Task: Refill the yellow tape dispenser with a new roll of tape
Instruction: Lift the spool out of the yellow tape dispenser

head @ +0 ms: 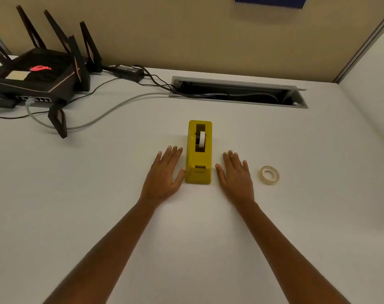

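Neither hand grips anything: the left hand lies flat and spread on the desk, its thumb touching the near left edge of the yellow tape dispenser, while the right hand lies equally flat and spread just beside the dispenser's right side, apart from it by a thin strip of bare desk. Bracketing the dispenser like this reads as a ready stance, the 2 palms placed so that either can steady the body while the other works inside it. The dispenser sits near the middle of the desk with its long axis running near to far, cutter end toward the person, so its open well faces up and is easy to reach. In that well a white spool sits on edge; whether any tape is left on it cannot be told. The new roll of tape lies flat to the right, near the right hand but well clear of its fingers, seemingly staged for that hand to pick up. At far left a black router and its cables run to a cable slot, well away from the work. The refill looks not yet begun.
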